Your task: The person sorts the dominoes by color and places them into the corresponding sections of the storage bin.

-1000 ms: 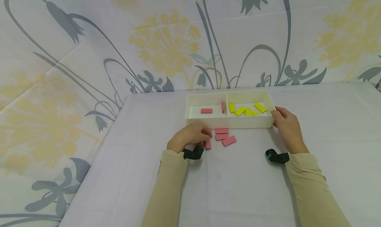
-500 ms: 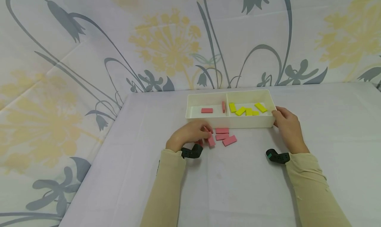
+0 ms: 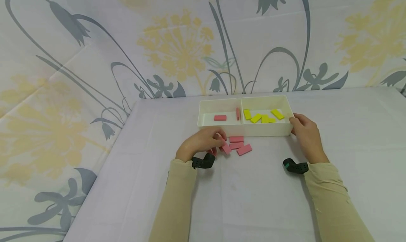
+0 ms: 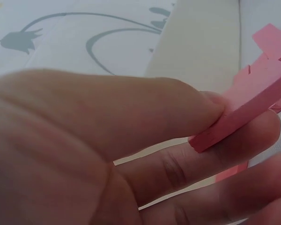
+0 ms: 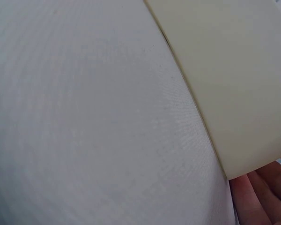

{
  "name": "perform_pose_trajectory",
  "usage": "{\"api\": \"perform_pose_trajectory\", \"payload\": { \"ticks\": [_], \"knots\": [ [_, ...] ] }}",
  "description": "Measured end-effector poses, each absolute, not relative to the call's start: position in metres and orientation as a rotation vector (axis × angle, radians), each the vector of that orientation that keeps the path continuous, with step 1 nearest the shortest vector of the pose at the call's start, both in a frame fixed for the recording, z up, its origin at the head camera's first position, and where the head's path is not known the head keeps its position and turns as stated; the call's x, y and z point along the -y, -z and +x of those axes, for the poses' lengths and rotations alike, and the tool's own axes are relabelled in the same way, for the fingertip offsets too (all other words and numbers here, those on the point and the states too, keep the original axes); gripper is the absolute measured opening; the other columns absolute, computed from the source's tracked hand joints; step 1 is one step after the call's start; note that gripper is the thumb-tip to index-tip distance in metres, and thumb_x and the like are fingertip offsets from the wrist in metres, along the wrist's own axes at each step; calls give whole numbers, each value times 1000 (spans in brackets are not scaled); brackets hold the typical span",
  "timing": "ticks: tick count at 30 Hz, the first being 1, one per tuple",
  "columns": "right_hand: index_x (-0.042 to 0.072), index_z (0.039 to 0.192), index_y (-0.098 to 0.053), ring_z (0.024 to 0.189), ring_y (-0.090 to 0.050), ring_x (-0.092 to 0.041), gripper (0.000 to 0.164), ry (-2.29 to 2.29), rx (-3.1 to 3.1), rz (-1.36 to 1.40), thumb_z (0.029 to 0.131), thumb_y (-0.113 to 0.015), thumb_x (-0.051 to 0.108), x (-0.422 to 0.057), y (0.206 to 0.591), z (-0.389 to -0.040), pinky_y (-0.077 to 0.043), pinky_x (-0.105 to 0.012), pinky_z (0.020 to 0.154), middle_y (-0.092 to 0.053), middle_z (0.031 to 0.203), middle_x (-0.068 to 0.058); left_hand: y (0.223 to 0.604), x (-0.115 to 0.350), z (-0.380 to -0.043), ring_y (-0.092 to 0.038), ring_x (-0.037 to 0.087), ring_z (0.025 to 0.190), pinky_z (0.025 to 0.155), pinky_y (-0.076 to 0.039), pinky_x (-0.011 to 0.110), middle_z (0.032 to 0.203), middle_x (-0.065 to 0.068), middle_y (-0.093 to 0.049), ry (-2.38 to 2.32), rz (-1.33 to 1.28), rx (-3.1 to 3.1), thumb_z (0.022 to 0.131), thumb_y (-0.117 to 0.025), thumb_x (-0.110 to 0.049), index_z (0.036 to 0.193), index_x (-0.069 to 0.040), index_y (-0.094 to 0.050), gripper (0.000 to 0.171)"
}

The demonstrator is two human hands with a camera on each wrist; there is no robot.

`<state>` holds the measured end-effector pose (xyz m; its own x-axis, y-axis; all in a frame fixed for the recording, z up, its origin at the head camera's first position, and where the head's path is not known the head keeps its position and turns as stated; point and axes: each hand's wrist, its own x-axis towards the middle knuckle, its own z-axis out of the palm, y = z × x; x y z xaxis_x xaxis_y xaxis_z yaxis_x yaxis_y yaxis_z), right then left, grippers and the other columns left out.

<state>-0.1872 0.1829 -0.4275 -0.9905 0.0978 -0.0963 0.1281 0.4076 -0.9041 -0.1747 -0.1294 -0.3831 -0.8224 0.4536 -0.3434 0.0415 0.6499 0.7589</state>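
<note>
At the front left of a white two-compartment box (image 3: 263,130), my left hand (image 3: 201,141) pinches a pink wooden block (image 4: 253,101) between thumb and index finger. Several more pink blocks (image 3: 244,150) lie on the cloth beside it, and others are partly hidden under that hand. My right hand (image 3: 307,138) grips the box's right end, its thumb at the front corner of the rim; in the right wrist view its fingers (image 5: 250,199) lie against the end wall. Two pink blocks (image 3: 220,118) are in the left compartment, several yellow blocks (image 3: 277,114) in the right one.
A white cloth (image 3: 253,199) covers the table. Behind the box and along the left stands a flower-patterned fabric backdrop (image 3: 177,48). Each wrist wears a black camera mount (image 3: 295,167).
My left hand has shifted slightly up and left, and the pink block in its fingers has turned from upright to slanted. The right hand and the box stay put.
</note>
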Motion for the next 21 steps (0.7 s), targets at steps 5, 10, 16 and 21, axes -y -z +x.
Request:
{"api": "perform_pose_trajectory", "payload": {
  "ticks": [5,10,16,21],
  "knots": [
    [8,138,-32,114,-45,-29,67,1686,-2605,210,89,-28,54,-183,428,-188,-34,-46,95,-34,138,-14,383,130,-175,-59,23,61,57,-50,31,81,6,-63,-1084,354,-2338,87,-56,-18,99,-13,-52,13],
    [8,138,-33,114,-46,-29,67,1688,-2614,205,89,-28,54,-183,427,-188,-34,-46,95,-34,138,-14,379,129,-175,-58,23,59,57,-49,31,82,8,-65,-1103,358,-2347,87,-56,-18,100,-12,-50,15],
    [8,138,-32,113,-46,-29,67,1690,-2607,214,89,-28,54,-183,428,-189,-34,-46,95,-35,138,-14,375,128,-174,-57,25,58,59,-51,34,83,10,-65,-1145,358,-2360,87,-57,-20,97,-11,-49,15],
    [8,138,-32,113,-46,-29,67,1684,-2607,214,89,-28,54,-183,428,-188,-34,-47,95,-35,138,-14,375,129,-174,-59,29,65,65,-50,39,84,13,-63,-1166,397,-2372,87,-57,-20,93,-12,-54,11]
  ]
}}
